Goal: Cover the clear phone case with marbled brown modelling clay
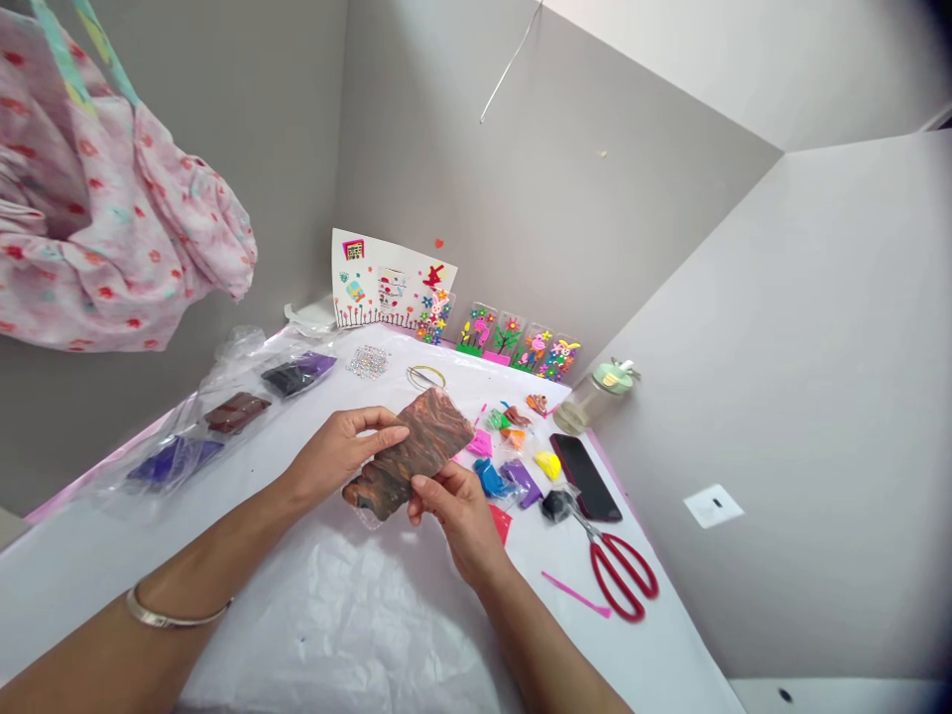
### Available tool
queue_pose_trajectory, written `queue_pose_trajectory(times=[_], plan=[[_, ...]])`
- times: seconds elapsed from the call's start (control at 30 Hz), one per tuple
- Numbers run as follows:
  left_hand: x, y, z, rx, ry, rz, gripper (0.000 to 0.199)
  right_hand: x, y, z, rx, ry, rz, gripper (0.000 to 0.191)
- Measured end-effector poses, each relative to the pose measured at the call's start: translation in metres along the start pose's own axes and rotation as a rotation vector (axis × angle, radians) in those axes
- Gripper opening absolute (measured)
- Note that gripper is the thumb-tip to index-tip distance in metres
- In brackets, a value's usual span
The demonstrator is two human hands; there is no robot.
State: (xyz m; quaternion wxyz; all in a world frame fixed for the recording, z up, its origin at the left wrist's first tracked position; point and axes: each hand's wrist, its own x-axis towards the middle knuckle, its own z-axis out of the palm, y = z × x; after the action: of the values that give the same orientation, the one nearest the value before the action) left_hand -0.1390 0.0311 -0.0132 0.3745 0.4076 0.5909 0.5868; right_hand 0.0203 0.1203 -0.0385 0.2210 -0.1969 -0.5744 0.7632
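Note:
Both hands hold a flat rectangular panel (416, 446), likely a clear phone case, coated in brown and black marbled clay. A clear edge shows at its lower left end. My left hand (349, 446) pinches its upper left side, thumb on top. At the lower edge my right hand (457, 506) grips it between thumb and curled fingers. Just right of the panel lie lumps of coloured clay, among them blue clay (491, 478), purple clay (522, 483) and yellow clay (548, 465). Red-handled scissors (625, 575) rest further right, with a thin pink tool (576, 595) nearby.
A black phone (586, 476) and a lidded bottle (595, 397) stand along the right edge. Bagged clay packs (238, 413) lie at left. Beads (369, 362) and a ring (426, 377) lie behind the hands. Decorated panels (508, 335) lean at the back. Cloth (119, 198) hangs upper left.

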Motion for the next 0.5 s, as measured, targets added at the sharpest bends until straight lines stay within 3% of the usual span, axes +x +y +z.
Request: queue_pose_trajectory(times=[0.27, 0.4, 0.5], plan=[[-0.0002, 0.0009, 0.0023, -0.004, -0.049, -0.011, 0.031, 0.0013, 0.0006, -0.0008, 0.016, 0.003, -0.040, 0.019], [-0.0002, 0.0017, 0.0036, 0.048, -0.064, -0.058, 0.053, 0.0018, -0.0017, -0.0014, 0.045, 0.043, -0.075, 0.018], [-0.0005, 0.0014, 0.0055, 0.044, -0.032, -0.048, 0.046, 0.0017, -0.0027, -0.0012, 0.049, 0.057, -0.082, 0.019]])
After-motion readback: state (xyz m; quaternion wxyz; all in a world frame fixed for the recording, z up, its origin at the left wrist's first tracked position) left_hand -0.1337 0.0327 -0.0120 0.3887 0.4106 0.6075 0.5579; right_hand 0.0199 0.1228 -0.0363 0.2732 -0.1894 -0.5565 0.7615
